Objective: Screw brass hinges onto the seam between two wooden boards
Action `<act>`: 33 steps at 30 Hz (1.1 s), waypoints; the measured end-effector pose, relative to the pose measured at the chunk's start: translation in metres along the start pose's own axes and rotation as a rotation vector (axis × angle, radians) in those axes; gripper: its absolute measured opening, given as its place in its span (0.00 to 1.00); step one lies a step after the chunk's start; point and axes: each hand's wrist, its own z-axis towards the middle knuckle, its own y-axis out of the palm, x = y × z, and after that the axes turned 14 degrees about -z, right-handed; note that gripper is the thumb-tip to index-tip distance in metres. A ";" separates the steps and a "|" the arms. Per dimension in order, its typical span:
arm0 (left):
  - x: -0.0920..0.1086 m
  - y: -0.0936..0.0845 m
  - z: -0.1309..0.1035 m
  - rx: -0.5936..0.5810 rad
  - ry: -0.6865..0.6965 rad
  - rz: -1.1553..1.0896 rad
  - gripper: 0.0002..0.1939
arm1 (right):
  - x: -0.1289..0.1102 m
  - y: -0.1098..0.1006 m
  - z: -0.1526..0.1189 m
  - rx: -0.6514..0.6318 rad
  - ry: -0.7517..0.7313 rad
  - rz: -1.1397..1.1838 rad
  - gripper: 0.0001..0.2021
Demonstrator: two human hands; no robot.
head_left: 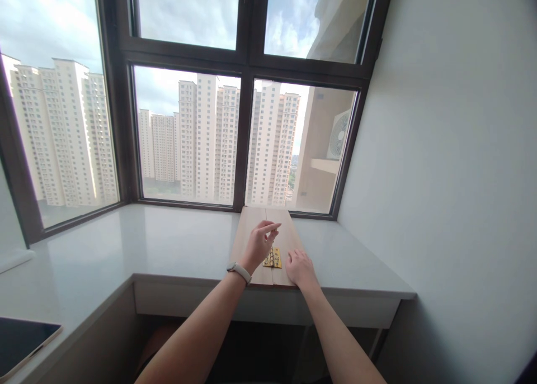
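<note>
The left hand (259, 243) holds its thumb and forefinger close together just beyond the gold-coloured rectangular metal hinge (276, 259); whether they clamp a small part cannot be told. Right of the hinge, the right hand (301, 266) rests, fingers bent, grip indeterminable, on two pale flat wooden boards (290, 230). The hinge lies across their seam, above a glossy white countertop (188, 244).

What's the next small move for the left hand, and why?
Probably lower the left hand to the gold-coloured rectangular metal hinge: it hovers nearby, seemingly pinched; the hinge spans two adjoining pale flat wooden boards, and the right hand rests at one's edge.
</note>
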 end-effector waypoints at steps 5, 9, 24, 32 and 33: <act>0.001 -0.001 0.001 -0.017 0.029 -0.027 0.18 | 0.000 -0.001 -0.001 0.011 -0.007 -0.006 0.21; 0.001 -0.003 0.000 0.017 0.003 0.011 0.16 | 0.002 0.001 0.000 0.015 -0.010 -0.010 0.21; 0.009 -0.020 0.004 0.094 -0.001 -0.024 0.13 | 0.003 0.000 0.003 0.021 -0.025 -0.023 0.19; 0.006 -0.042 0.007 0.272 0.016 -0.003 0.11 | -0.034 -0.036 0.008 0.097 -0.210 0.095 0.16; 0.003 -0.045 0.005 0.293 0.005 -0.002 0.11 | -0.043 -0.039 0.008 0.073 -0.247 0.103 0.15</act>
